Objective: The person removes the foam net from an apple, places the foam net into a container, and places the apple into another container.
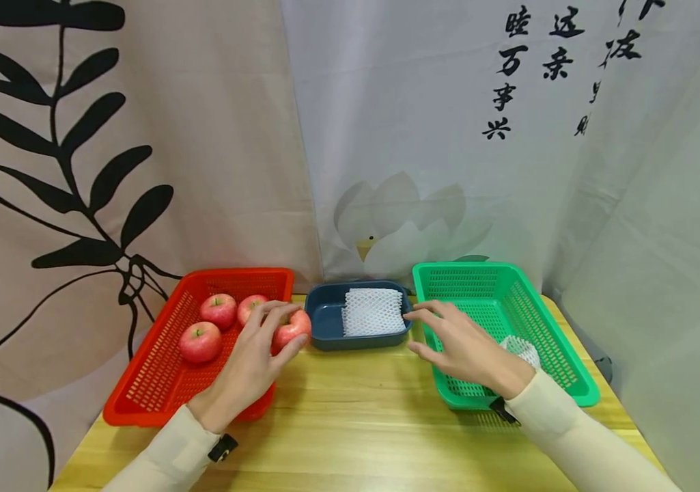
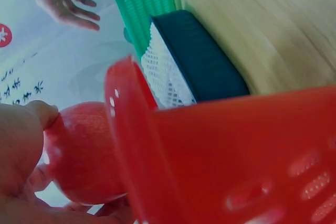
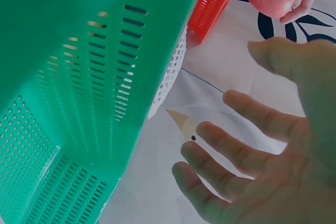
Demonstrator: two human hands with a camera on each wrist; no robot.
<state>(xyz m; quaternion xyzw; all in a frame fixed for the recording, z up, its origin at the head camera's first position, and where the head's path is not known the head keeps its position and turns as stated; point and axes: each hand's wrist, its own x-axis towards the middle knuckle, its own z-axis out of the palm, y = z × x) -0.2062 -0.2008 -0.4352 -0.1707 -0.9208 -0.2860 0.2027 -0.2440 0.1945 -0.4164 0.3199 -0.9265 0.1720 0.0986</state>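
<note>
My left hand [image 1: 255, 355] grips a red apple [image 1: 291, 331] over the right rim of the red basket [image 1: 141, 383]. In the left wrist view the fingers wrap round this apple [image 2: 86, 153] beside the basket's rim. Three more apples, one of them an apple [image 1: 201, 342] near the middle, lie in the red basket. My right hand [image 1: 469, 345] hovers over the left side of the green basket [image 1: 580, 383], fingers spread and holding nothing. Its fingertips are close to the right end of a blue tray [image 1: 327, 321], where white foam netting [image 1: 374, 312] lies.
Inside the green basket sits another piece of white foam netting [image 1: 520, 350], partly behind the right wrist. Both baskets and the tray stand on a wooden table [image 1: 350, 424]. A printed curtain [image 1: 399, 123] hangs right behind them.
</note>
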